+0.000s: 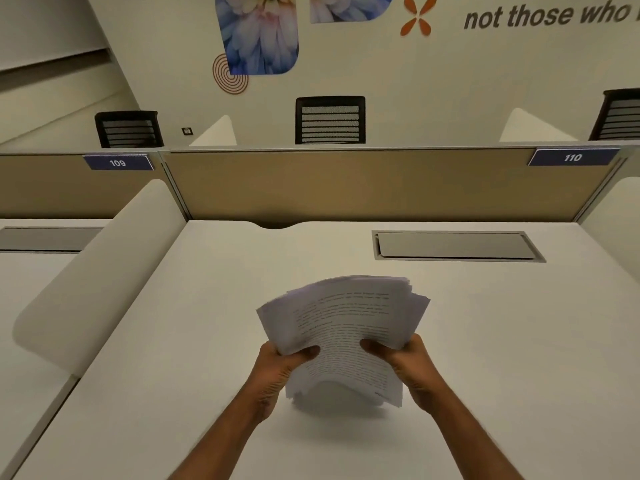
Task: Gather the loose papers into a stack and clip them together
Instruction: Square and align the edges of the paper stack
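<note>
- Papers (pixel 346 334) held up off the worktop (pixel 485 341), centre of view, edges fanned and uneven.
- Left hand (pixel 277 368) at 8 o'clock of the sheaf, thumb curled over the top page.
- Right hand (pixel 408 358) at 4 o'clock, same pinch; two-sided hold likely for squaring the edges.
- No clip visible.
- Closed cable hatch (pixel 457 245) at 1 o'clock.

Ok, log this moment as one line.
step: stack gathered, unclipped | left hand: grips papers | right hand: grips papers | papers: edges uneven, over desk | clip: not in view
</note>
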Available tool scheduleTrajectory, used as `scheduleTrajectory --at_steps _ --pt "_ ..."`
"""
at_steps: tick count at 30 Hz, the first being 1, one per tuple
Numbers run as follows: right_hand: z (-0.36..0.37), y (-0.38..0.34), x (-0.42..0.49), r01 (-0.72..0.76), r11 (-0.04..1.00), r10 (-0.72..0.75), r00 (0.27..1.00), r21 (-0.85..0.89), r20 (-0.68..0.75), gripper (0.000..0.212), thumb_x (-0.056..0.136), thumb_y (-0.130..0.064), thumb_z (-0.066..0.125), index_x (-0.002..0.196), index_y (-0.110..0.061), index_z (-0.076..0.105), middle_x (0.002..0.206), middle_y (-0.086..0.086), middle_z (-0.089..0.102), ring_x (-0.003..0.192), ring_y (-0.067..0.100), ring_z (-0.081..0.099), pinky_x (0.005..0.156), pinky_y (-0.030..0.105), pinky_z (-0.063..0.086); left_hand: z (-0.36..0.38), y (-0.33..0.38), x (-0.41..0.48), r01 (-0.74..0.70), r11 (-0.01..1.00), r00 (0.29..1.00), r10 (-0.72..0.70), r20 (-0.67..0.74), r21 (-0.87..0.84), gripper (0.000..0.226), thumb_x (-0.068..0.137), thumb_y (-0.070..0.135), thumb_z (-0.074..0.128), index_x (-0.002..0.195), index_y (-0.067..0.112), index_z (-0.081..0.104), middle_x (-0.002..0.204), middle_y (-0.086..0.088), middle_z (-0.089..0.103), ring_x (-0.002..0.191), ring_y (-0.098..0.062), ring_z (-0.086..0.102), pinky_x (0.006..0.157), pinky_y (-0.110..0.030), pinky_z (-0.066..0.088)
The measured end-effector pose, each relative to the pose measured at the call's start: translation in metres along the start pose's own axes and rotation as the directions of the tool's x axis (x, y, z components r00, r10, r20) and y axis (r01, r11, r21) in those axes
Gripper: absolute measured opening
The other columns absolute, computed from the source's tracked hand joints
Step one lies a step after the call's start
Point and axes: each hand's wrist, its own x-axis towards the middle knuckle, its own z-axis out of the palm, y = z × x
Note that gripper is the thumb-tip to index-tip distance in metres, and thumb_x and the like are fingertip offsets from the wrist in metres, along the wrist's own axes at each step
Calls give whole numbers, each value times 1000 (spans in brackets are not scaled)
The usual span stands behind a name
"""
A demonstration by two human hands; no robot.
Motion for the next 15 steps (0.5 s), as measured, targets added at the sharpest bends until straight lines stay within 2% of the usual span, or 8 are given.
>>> scheduleTrajectory --at_steps 5,10,15 --pt "3 -6 -4 55 998 -52 997 43 -50 39 76 -37 83 114 -32 76 107 0 79 97 21 75 73 31 63 4 12 0 -32 999 996 29 -88 -31 35 74 27 90 105 38 79 105 0 81 103 -29 72 81 -40 63" --pt "-1 -20 -5 67 997 -66 998 36 -15 35 76 -36 84 110 -33 77 104 0 79 95 21 74 72 29 62 11 21 -7 -74 997 996 74 -58 13 38 68 28 88 102 43 80 103 4 81 92 -12 76 66 -22 61" --pt "-1 -35 -6 118 992 -117 993 -37 18 39 72 -45 85 110 -42 76 103 -4 80 95 13 74 73 29 62 11 33 -9 -141 990 988 141 -61 15 36 70 32 88 103 41 80 102 4 82 90 -10 76 65 -19 60"
